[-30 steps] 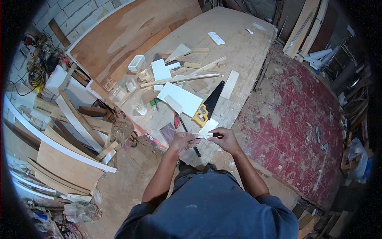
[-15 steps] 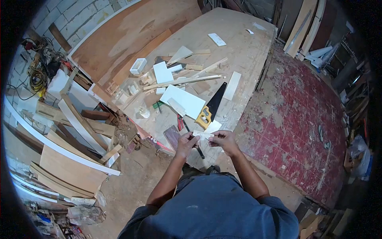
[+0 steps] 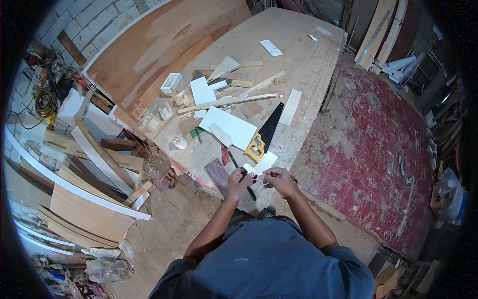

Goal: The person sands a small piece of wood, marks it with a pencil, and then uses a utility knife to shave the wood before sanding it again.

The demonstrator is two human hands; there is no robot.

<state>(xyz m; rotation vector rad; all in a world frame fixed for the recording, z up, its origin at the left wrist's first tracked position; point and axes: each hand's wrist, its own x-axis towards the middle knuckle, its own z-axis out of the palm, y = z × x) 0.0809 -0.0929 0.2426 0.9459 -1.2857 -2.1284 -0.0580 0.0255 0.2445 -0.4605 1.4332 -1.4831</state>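
Observation:
Both my hands are raised over the near edge of a long wooden workbench [image 3: 303, 60]. My left hand [image 3: 239, 182] and my right hand [image 3: 279, 180] pinch the two ends of a small pale strip [image 3: 253, 170], thin and whitish, held between them at a slight tilt. Just beyond the strip lies a handsaw [image 3: 263, 133] with a yellow handle and black blade, next to a white board [image 3: 229, 125]. A dark long-handled tool [image 3: 238, 172] lies on the bench under my left hand.
Wood offcuts, white blocks and a long slat [image 3: 226, 101] clutter the bench's middle. A glue bottle [image 3: 179, 142] stands near its left edge. Boards and planks [image 3: 94, 164] lean at the left. A red worn floor [image 3: 378, 144] spreads to the right.
My hands have drawn slightly lower and closer together, and the strip has turned from edge-on to showing its pale flat face.

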